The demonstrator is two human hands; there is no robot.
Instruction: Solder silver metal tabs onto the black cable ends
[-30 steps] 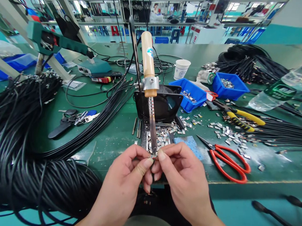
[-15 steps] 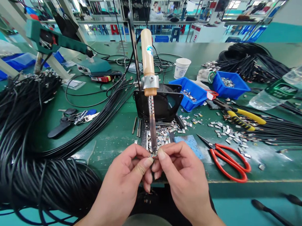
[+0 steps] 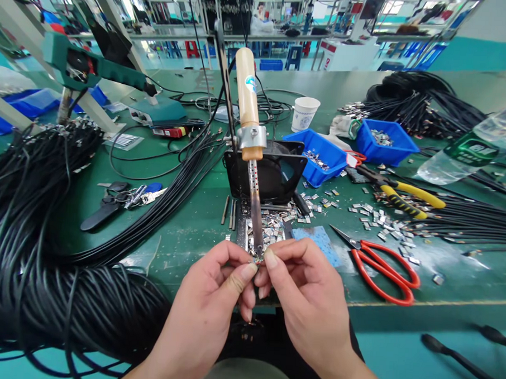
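Head view: left hand [image 3: 210, 305] and right hand [image 3: 309, 301] come together over the near edge of the surface [image 3: 201, 226], fingertips pinching a tiny part [image 3: 257, 262] whose heading I can't make out behind them. Just beyond, a soldering iron [image 3: 252, 154] points its tip toward six o'clock, handle toward twelve; whether it touches the part I can't tell. Toward one o'clock a blue bin [image 3: 320, 177] holds small metal pieces, as does a farther bin [image 3: 388, 156]. Frame edges cut off a bottle [image 3: 470, 150] at two and black cables [image 3: 75, 310] at nine.
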